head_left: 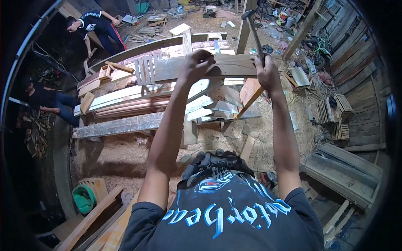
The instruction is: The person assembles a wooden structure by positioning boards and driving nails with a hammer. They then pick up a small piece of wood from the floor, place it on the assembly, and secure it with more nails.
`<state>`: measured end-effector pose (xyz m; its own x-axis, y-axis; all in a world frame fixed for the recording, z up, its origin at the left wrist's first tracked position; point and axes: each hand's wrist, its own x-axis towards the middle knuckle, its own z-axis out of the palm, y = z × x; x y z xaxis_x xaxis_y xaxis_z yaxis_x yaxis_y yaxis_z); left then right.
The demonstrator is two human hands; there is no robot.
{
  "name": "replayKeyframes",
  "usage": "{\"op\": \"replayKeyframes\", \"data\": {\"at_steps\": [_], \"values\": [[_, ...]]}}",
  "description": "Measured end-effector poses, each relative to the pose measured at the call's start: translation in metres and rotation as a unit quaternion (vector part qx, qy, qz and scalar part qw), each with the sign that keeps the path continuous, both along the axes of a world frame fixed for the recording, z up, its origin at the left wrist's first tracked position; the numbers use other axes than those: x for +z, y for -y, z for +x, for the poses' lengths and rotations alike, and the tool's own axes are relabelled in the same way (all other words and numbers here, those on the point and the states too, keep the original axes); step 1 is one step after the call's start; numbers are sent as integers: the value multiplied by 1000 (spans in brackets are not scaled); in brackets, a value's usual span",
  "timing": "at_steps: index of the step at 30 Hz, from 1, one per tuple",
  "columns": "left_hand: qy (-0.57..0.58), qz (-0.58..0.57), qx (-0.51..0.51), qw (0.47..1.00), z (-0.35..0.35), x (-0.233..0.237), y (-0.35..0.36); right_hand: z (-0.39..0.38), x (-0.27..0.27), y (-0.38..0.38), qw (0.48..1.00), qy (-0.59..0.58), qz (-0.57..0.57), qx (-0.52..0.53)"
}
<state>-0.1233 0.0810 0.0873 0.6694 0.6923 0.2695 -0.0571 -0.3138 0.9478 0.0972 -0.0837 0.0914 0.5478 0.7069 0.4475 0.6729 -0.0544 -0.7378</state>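
Observation:
My right hand (269, 74) is wrapped round the handle of a hammer (255, 35), which stands upright with its head at the top. Under both hands lies a wide brown plank (234, 66), crosswise on the stacked wood. My left hand (197, 66) is just above the plank's middle, fingers curled and pinched together; whatever is between them is too small to make out. To its left, several short slats (145, 70) lean in a row against the plank. A light board (250, 95) slopes down from near the plank's right end.
Long boards (121, 126) are stacked on a low workbench before me. At the far left one person (98, 29) bends over the bench, and another person (52, 98) sits nearby. A wooden post (246, 33) rises behind the plank. Wood shavings (113, 154) cover the floor.

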Motion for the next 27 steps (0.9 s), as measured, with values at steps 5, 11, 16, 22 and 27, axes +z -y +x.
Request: {"op": "replayKeyframes", "data": {"at_steps": [5, 11, 16, 22, 27], "values": [[-108, 64, 44, 991, 2, 15, 15, -36, 10, 0, 967, -210, 21, 143], [-59, -7, 7, 998, 7, 7, 6, -48, 12, -2, 971, -163, 6, 176], [-60, 0, 30, 998, 10, 8, 6, -37, 8, -5, 964, -204, 0, 173], [-59, 100, 65, 991, 10, 2, 8, -35, 3, -6, 952, -240, 24, 188], [-122, 160, 110, 973, 11, 8, 16, -32, -1, -8, 967, -182, -7, 180]]}}
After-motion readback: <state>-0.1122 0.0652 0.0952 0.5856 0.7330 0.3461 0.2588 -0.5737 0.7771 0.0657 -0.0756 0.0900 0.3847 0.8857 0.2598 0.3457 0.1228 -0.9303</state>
